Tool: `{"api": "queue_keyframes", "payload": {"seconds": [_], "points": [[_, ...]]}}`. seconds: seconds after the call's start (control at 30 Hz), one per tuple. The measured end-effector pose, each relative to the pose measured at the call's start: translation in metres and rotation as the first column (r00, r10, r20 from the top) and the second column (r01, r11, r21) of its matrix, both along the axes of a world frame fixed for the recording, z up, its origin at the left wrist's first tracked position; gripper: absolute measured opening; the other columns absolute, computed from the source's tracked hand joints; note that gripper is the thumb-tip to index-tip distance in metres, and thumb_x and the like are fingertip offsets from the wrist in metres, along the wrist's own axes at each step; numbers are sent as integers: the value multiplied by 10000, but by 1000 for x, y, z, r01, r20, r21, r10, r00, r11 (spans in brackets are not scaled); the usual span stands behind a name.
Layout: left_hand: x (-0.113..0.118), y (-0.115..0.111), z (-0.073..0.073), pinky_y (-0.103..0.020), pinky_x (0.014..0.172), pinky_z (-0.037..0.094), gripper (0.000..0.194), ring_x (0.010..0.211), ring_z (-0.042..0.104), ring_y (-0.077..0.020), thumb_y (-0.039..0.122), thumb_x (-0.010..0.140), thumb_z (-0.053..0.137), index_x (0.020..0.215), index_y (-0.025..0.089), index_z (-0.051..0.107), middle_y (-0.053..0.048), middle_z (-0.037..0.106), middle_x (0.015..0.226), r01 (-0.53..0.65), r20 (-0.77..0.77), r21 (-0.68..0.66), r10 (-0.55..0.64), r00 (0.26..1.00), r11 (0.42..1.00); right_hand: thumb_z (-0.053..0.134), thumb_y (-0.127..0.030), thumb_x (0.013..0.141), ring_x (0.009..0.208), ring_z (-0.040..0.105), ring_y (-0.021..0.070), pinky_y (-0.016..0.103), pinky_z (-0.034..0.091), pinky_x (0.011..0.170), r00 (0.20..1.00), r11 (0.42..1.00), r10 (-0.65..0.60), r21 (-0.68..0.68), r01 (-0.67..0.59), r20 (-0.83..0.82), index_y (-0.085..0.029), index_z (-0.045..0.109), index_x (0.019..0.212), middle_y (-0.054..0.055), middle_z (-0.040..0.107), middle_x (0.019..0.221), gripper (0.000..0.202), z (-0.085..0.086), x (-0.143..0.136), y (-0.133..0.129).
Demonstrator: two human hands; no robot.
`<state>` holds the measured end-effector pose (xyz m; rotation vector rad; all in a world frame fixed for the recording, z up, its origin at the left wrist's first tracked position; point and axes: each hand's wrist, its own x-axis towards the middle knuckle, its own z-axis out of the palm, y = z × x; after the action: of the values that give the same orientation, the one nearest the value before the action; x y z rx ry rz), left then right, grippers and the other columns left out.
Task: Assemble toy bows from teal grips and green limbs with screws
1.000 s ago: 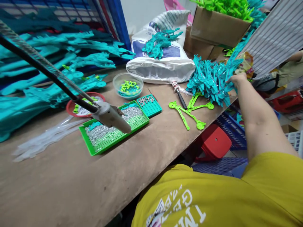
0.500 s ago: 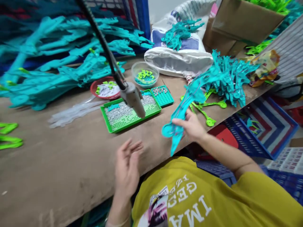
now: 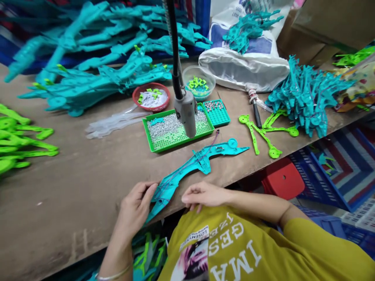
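Note:
A long teal plastic piece (image 3: 178,171) with a thin purple wire along it lies across the table's front edge. My left hand (image 3: 137,205) pinches its lower left end between thumb and fingers. Just right of that end, my right hand (image 3: 202,194) hovers near the table edge with its fingers curled together; what they hold, if anything, is hidden. Behind the piece stands a green tray (image 3: 175,142) of small silver parts, under a grey tool head (image 3: 186,115) hanging from a black arm. A teal tray (image 3: 218,113) with small metal parts adjoins it.
Teal pieces (image 3: 96,86) are piled at the back left, others (image 3: 313,93) at the right. Green pieces lie at the left (image 3: 23,136) and right (image 3: 262,136). A red basket (image 3: 150,107), a clear bowl (image 3: 209,91), a black-handled tool (image 3: 257,115) and a white sack (image 3: 246,72) stand behind.
The teal piece has come from my right hand at the right onto the table in front of me. My left hand has taken its end; my right hand has let go and moved left.

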<state>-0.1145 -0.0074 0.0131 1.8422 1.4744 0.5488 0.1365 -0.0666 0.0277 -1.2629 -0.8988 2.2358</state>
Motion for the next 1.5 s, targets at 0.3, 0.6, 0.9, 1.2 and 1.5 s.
{"api": "queue_keyframes", "payload": {"seconds": [0.3, 0.6, 0.9, 1.2, 1.5], "points": [[58, -6, -7, -498, 1047, 490, 480, 1233, 612, -333, 533, 1017, 499, 1310, 166, 596, -175, 668, 1309, 210, -189, 451, -138, 972, 867, 488, -138, 861, 867, 675, 212, 370, 517, 855, 426, 454, -765, 873, -176, 484, -176, 709, 947, 87, 756, 932, 241, 29, 178, 129], [90, -2, -33, -506, 991, 510, 528, 1167, 637, -343, 468, 1024, 491, 1467, 180, 475, -177, 690, 1286, 192, -243, 425, -93, 966, 885, 454, -117, 906, 950, 618, 285, 363, 429, 830, 86, 549, -609, 497, -672, 789, -117, 724, 1046, 196, 719, 1086, 304, -4, 210, 214], [90, -1, -37, -485, 925, 535, 458, 1060, 653, -328, 362, 1024, 498, 1437, 163, 494, -172, 713, 1234, 181, -218, 443, -90, 972, 878, 456, -153, 930, 910, 595, 284, 356, 402, 783, 37, 535, -607, 442, -720, 794, -96, 731, 1058, 213, 719, 1065, 308, -9, 210, 218], [88, 1, -39, -468, 914, 546, 442, 1061, 658, -325, 343, 1021, 522, 1422, 156, 512, -165, 722, 1213, 177, -192, 450, -99, 976, 875, 483, -178, 918, 911, 621, 262, 342, 419, 813, 105, 496, -658, 534, -685, 745, -100, 747, 1063, 171, 740, 1034, 311, -2, 228, 237], [90, 0, -35, -488, 947, 542, 456, 1113, 655, -330, 353, 1016, 514, 1434, 173, 508, -164, 715, 1264, 148, -153, 404, -93, 984, 903, 502, -180, 874, 879, 651, 281, 401, 472, 845, 152, 472, -571, 474, -743, 807, -101, 793, 998, 183, 763, 983, 326, -5, 231, 257]]}}
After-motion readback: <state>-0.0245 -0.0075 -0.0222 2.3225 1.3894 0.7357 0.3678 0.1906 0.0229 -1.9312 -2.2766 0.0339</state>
